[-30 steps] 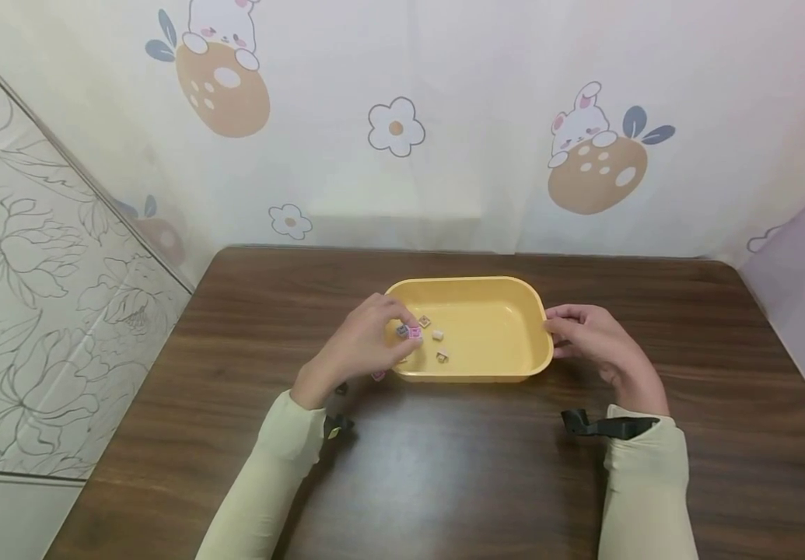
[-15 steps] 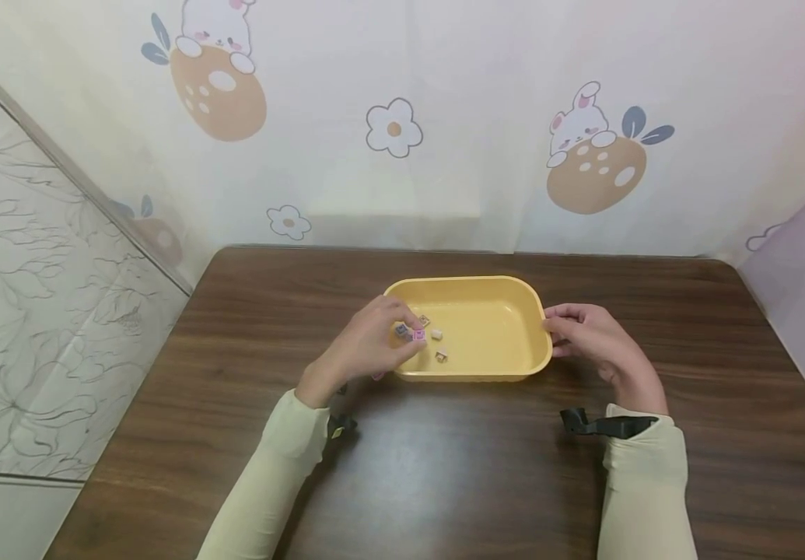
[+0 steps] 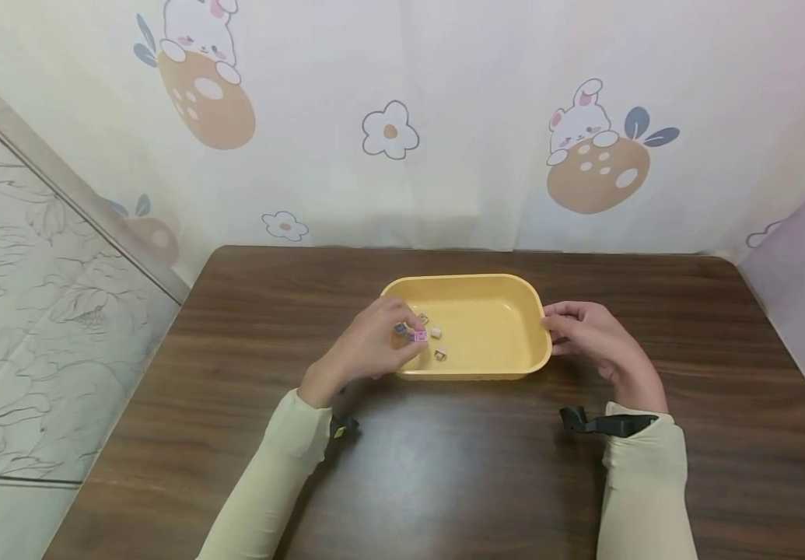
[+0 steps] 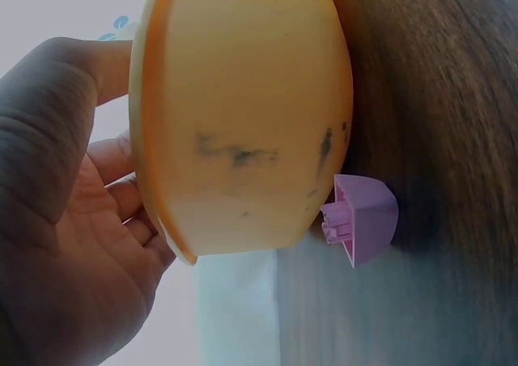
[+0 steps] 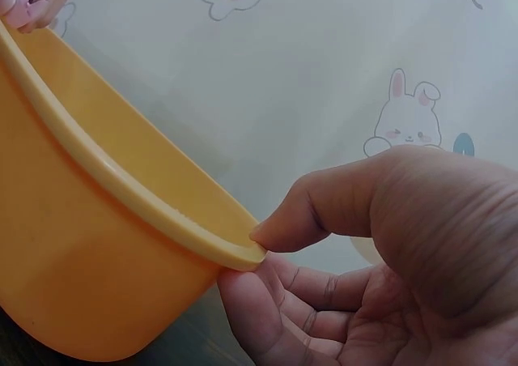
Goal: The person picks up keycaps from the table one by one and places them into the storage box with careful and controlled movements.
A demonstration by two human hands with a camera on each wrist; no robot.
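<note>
A yellow plastic tub (image 3: pixel 486 376) stands on the table in front of me. My left hand (image 3: pixel 367 340) is over the tub's left end, pinching a pink keycap (image 3: pixel 420 336) between thumb and fingertips. Its pink edge (image 5: pixel 24 11) also shows in the right wrist view. Inside the tub lie several small keycaps, among them a whitish one (image 3: pixel 435 333), a pale one (image 3: pixel 440 355) and a dark grey one (image 3: pixel 400 329). On the right, my right hand (image 3: pixel 596 341) grips the tub's rim, thumb on top and fingers under it.
Another pink keycap (image 4: pixel 374 222) lies on the table right against the tub's outer wall, hollow side showing its stem. The brown wooden table (image 3: pixel 444 474) ends at a patterned curtain (image 3: pixel 458 179) behind the tub. A black wrist mount (image 3: pixel 608 424) sits on the right sleeve.
My left hand has shifted slightly to the right with the pink keycap pinched. My right hand stays on the rim, and the head view has turned a little.
</note>
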